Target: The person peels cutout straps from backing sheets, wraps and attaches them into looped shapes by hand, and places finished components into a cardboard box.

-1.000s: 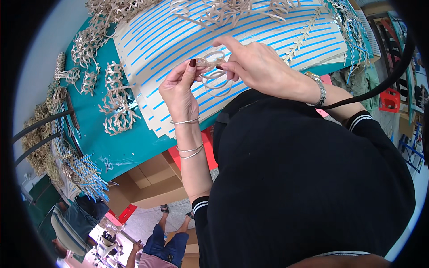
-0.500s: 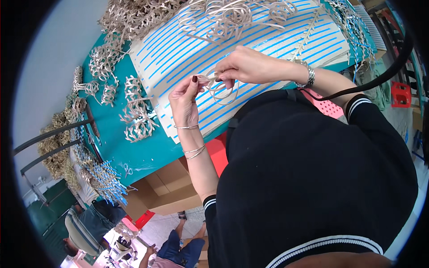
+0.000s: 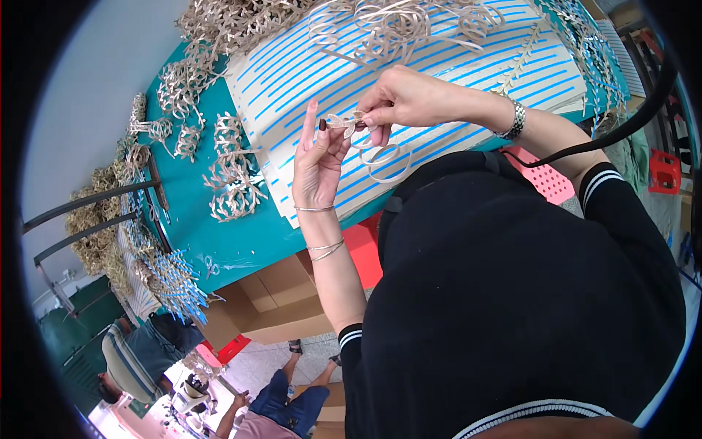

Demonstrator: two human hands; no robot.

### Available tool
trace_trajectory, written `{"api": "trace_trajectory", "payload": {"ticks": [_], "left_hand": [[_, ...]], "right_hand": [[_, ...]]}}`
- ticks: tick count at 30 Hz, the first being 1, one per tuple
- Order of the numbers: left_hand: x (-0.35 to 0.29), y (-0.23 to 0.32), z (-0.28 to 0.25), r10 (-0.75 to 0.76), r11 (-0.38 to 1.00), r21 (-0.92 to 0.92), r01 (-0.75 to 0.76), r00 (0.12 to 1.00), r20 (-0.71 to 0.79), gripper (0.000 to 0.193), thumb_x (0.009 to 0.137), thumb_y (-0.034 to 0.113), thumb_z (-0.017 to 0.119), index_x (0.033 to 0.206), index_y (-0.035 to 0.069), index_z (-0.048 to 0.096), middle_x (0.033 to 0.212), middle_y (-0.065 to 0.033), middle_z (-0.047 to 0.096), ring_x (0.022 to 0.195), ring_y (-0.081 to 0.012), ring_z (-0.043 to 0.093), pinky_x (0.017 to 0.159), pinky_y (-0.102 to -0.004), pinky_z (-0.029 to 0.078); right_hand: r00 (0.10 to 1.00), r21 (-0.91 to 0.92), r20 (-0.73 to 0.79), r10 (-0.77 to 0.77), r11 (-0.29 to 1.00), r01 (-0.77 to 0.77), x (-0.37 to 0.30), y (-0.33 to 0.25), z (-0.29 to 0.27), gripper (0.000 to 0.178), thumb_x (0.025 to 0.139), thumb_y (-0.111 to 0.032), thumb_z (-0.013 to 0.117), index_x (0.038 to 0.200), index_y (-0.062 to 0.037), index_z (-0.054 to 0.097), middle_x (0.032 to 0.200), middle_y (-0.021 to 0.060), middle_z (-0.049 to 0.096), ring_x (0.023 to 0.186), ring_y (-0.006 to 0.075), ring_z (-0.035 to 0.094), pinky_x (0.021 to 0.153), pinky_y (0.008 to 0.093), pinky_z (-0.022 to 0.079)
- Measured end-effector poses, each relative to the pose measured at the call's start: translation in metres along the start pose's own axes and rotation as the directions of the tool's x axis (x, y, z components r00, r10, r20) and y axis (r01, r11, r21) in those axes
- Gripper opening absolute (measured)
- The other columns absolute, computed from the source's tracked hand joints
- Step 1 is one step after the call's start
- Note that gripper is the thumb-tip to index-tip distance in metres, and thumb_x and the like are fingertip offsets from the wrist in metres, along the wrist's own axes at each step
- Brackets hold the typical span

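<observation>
My left hand [image 3: 319, 162] pinches the end of a thin beige ribbon strip [image 3: 354, 121] between thumb and fingers, its index finger pointing up. My right hand [image 3: 406, 99] grips the same strip a little to the right, fingers bent round it. Small leaf-like loops show between the hands, and the strip's tail hangs in loose coils [image 3: 391, 162] below them. Both hands are above a cream sheet with blue stripes [image 3: 292, 110]. How the strip is folded inside the fingers is partly hidden.
Curly beige strips [image 3: 395, 29] lie at the sheet's far edge, beside a leafy garland [image 3: 521, 62]. Leafy bundles [image 3: 238, 172] rest on the green table [image 3: 197, 234] at left, near small scissors [image 3: 211, 266]. An open cardboard box [image 3: 278, 304] stands below. Other people [image 3: 292, 402] sit lower left.
My left index finger has lifted away from the strip and straightened. Small leaf-like loops now show between my hands. The whole view has shifted slightly.
</observation>
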State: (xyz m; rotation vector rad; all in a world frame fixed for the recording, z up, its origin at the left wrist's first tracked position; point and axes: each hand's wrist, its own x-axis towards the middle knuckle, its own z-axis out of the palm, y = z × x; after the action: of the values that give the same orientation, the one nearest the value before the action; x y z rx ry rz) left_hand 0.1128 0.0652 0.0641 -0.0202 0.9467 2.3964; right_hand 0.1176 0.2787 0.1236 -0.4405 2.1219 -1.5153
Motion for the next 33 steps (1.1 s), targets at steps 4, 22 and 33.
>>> {"api": "trace_trajectory", "payload": {"ticks": [4,22,33], "left_hand": [[0.000,0.005,-0.015,-0.088,0.992,-0.075,0.098,0.989,0.120,0.057,0.084,0.013,0.063,0.132,-0.004,0.037,0.097,-0.0137,0.065,0.091,-0.0199,0.062,0.081,-0.0304,0.048],[-0.038,0.006,0.006,-0.023,0.991,0.136,0.012,0.997,0.080,0.047,0.087,0.012,0.059,0.125,-0.011,0.043,0.110,-0.0210,0.057,0.078,-0.0219,0.062,0.049,-0.0221,0.050],[-0.029,-0.042,0.010,0.299,0.940,0.271,-0.206,0.880,-0.369,0.031,0.084,0.001,0.060,0.114,-0.008,0.055,0.093,-0.0103,0.063,0.069,-0.0118,0.054,0.057,-0.0209,0.044]], "right_hand": [[0.999,0.012,-0.007,-0.052,0.999,0.053,-0.002,-0.002,0.005,0.017,0.088,-0.009,0.053,0.092,0.0033,0.064,0.072,0.0091,0.068,0.071,0.0126,0.067,0.066,0.0251,0.051],[0.983,-0.120,-0.064,-0.174,0.979,0.165,-0.006,0.002,0.014,0.013,0.083,-0.004,0.058,0.090,0.0051,0.065,0.072,0.0120,0.067,0.067,0.0162,0.067,0.061,0.0253,0.050],[0.981,0.299,0.012,-0.196,0.937,0.183,0.003,0.040,0.049,0.053,0.083,-0.004,0.055,0.133,-0.0085,0.036,0.125,0.0232,0.050,0.104,0.0266,0.058,0.095,0.0346,0.041]]}}
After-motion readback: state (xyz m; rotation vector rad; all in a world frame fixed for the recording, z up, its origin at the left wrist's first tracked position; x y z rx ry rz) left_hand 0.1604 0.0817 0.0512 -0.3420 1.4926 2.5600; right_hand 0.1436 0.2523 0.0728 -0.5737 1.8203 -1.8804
